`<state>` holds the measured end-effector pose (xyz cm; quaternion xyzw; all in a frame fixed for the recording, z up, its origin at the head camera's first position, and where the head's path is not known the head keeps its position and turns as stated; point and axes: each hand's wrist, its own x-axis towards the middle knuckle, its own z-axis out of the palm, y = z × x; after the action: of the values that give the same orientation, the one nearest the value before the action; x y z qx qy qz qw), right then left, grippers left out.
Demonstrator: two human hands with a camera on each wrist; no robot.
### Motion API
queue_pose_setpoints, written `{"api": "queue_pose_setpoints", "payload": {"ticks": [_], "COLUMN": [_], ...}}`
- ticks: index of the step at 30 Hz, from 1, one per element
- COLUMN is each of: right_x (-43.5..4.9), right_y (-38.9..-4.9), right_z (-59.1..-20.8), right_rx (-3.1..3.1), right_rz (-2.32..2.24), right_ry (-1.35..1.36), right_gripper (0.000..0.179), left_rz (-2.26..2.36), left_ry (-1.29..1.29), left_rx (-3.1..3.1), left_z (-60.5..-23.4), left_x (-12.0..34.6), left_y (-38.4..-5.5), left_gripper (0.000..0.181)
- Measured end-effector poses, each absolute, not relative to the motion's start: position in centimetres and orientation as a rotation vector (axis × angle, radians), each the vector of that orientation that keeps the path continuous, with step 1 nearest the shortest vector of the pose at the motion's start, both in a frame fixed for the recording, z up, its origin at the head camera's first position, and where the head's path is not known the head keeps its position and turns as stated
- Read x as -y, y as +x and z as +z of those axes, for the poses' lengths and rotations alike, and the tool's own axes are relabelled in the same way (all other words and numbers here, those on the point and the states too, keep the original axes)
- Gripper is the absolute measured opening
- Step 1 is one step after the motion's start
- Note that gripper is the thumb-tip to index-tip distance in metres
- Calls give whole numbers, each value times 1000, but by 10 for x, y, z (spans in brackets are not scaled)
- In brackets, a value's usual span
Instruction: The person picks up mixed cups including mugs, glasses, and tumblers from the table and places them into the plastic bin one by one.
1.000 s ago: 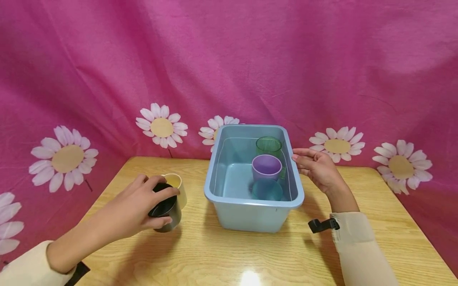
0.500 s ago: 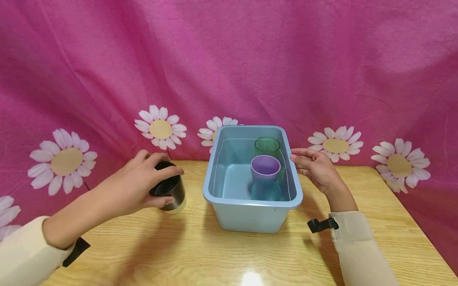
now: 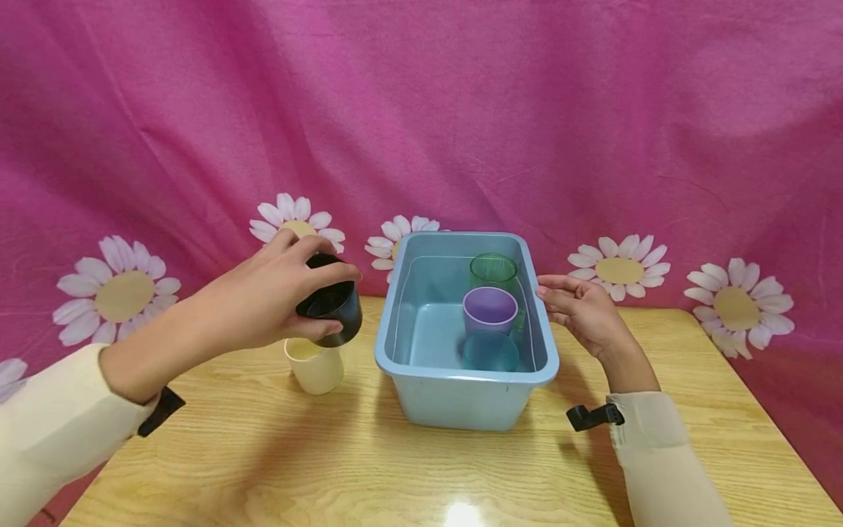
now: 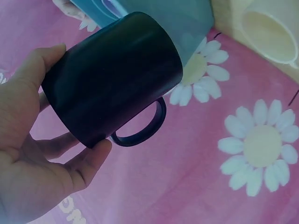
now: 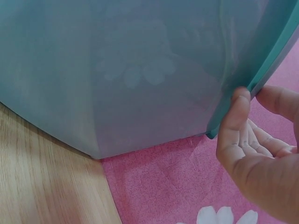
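Observation:
My left hand (image 3: 283, 285) grips a black mug (image 3: 350, 318) by its rim, thumb on the near side and fingers across the top. The mug is off the table, and its handle shows in the left wrist view below the dark body (image 4: 112, 79). Just under it a cream cup (image 3: 319, 372) stands upright on the table. At the right side of a blue-grey tub (image 3: 461, 401), my right hand (image 3: 582, 311) pinches the rim between thumb and fingers. Along the tub's right inside stand a green glass (image 3: 494, 272), a purple cup (image 3: 490, 304) and a teal glass (image 3: 490, 353).
The wooden table (image 3: 395, 468) carries the tub near its middle. Behind and at the sides hangs a pink cloth (image 3: 461, 110) with large white daisies. The tub's left half shows bare floor.
My left hand has lifted the black mug up, away from me and slightly right, past the cream cup, which now shows below it. The right hand stays at the tub's rim.

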<state>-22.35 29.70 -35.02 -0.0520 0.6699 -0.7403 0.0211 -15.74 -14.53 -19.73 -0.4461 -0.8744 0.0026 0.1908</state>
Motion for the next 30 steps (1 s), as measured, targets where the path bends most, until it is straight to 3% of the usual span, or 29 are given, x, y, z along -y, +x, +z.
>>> {"api": "queue_pose_setpoints", "payload": {"ticks": [18, 30], "right_x": [-299, -299], "right_y": [-222, -224], "right_z": [-350, -352], "right_rx": [-2109, -2095], "right_rz": [-2275, -2288], "right_ry": [-151, -146], "right_gripper": [39, 41], "left_rz": [36, -33], "left_ry": [-1368, -1463], "left_rx": [2369, 2313], "left_z": [-169, -189], "left_x": [86, 64], "left_y": [-171, -187], "left_gripper": [55, 54]}}
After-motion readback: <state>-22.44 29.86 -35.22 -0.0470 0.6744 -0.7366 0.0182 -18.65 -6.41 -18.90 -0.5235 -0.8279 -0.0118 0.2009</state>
